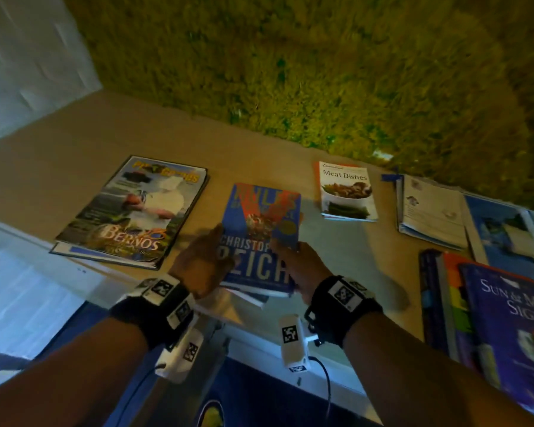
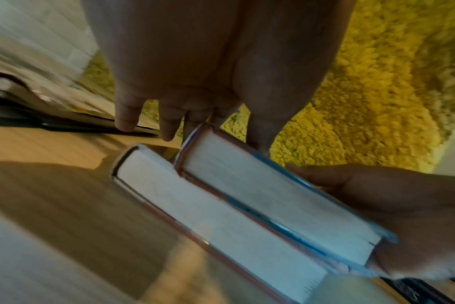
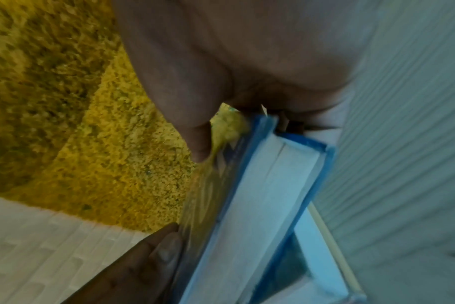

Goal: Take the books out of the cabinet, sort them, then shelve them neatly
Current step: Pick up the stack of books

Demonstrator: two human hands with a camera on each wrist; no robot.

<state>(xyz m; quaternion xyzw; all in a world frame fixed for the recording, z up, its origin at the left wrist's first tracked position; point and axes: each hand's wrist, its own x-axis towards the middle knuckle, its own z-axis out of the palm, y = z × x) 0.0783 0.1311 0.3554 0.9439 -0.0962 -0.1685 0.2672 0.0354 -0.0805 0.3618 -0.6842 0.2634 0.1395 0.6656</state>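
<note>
A blue hardback [image 1: 259,235] with "REICH" on its cover is held between both hands over the wooden top [image 1: 59,143]. My left hand [image 1: 204,260] grips its left edge and my right hand [image 1: 296,266] grips its right edge, thumb on the cover. A second book [image 1: 247,298] lies directly beneath it. The left wrist view shows the page edges of the blue book [image 2: 273,195] and the lower book [image 2: 208,216], with my left hand [image 2: 195,127] above and my right hand [image 2: 403,205] opposite. The right wrist view shows my right hand [image 3: 247,131] clamping the blue book [image 3: 268,195], with my left hand [image 3: 143,267] below.
A magazine [image 1: 133,211] lies to the left and a "Meat Dishes" booklet [image 1: 347,192] to the right. Farther right sit white booklets [image 1: 432,211] and a "Sun & Moon Signs" book [image 1: 512,318] on a pile. A green shaggy rug [image 1: 321,72] lies beyond the wooden top.
</note>
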